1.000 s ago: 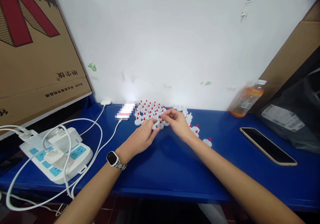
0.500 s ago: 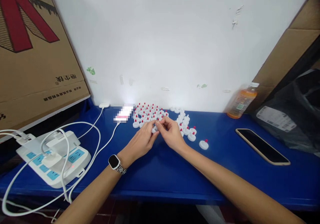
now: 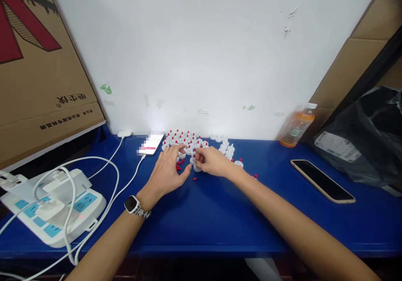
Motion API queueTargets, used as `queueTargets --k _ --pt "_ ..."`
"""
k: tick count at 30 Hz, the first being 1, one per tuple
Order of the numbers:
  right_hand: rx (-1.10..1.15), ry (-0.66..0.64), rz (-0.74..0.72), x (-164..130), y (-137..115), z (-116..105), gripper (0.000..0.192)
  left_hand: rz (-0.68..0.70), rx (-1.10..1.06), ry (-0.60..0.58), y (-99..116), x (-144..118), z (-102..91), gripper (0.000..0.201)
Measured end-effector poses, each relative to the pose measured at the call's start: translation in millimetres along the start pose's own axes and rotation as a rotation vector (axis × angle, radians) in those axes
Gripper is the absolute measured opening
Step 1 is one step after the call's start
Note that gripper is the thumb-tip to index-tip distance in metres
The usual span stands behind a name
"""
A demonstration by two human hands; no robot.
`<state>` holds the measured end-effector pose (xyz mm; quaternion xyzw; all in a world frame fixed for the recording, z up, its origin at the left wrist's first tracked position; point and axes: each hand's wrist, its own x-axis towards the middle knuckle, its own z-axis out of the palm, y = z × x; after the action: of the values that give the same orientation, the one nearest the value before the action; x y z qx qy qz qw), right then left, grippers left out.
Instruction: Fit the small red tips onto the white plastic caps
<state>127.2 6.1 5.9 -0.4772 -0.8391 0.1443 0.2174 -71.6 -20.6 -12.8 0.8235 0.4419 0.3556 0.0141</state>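
My right hand (image 3: pixel 214 161) is pinched at a round white cap (image 3: pixel 192 161) with a small red tip, just above the table. Right under it another white cap (image 3: pixel 197 168) lies on the blue surface. My left hand (image 3: pixel 169 170) is open, thumb and fingers spread, a little to the left of that cap and holding nothing. Small loose red tips (image 3: pixel 179 168) lie beside its fingers, and a single red tip (image 3: pixel 194 179) lies nearer me. Behind both hands stands a cluster of white caps with red tips (image 3: pixel 180 137).
White caps without red tips (image 3: pixel 226 148) lie right of the cluster. A lit phone (image 3: pixel 153 143) on a cable and a power strip (image 3: pixel 56 214) are at left. At right are a dark phone (image 3: pixel 322 180), an orange drink bottle (image 3: pixel 297 128) and a black plastic bag (image 3: pixel 373 130).
My hands were together around a white piece; now they are apart. The left hand has opened and moved left, and the right holds the red-tipped cap. The view has shifted slightly.
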Motion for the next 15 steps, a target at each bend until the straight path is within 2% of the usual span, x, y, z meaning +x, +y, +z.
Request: queueTargets --k 4,6,8,11,13,15 --pt "-0.059 0.082 0.068 16 3 4 0.021 -0.010 0.017 -0.003 -5 2 -0.8 0.032" --pt "-0.041 0.121 0.100 19 6 1 0.031 -0.019 0.008 -0.045 -8 2 -1.7 0.022" --pt "-0.055 0.166 0.126 17 13 -6 0.032 -0.017 -0.031 -0.104 -11 1 -3.0 0.015" --pt "-0.167 0.219 0.153 7 25 -19 0.023 0.009 -0.152 -0.264 -14 -1 -4.6 0.029" --pt "-0.242 0.204 0.146 1 34 -25 0.022 0.005 -0.224 -0.399 -14 -3 -4.9 0.038" --pt "-0.291 0.160 0.133 -4 40 -26 0.021 0.003 -0.264 -0.486 -12 -4 -4.4 0.038"
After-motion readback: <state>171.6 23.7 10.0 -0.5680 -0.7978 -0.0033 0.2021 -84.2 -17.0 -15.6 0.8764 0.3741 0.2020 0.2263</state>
